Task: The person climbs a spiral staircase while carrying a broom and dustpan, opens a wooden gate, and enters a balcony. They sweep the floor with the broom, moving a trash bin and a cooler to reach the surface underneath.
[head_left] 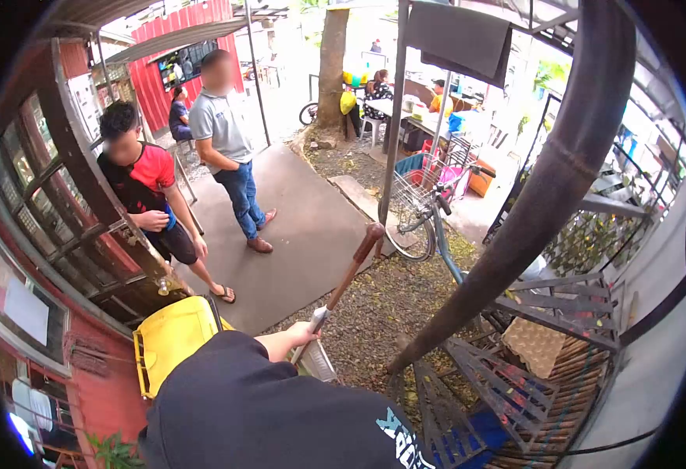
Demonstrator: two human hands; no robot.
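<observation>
One hand, my left (302,334), is gripping a wooden-handled tool (351,270) at lower centre of the frame, beside a yellow bin (172,336); holding firmly near its metal collar is likely giving the best control.

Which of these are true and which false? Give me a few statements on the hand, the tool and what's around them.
1. The left hand is closed round a wooden-handled tool. True.
2. A yellow bin sits next to the person's dark sleeve. True.
3. The bicycle lies flat on the gravel. False: it stands upright, with a wire basket at the front.
4. The person in the grey shirt sits on a chair. False: that person stands on the paved path.
</observation>
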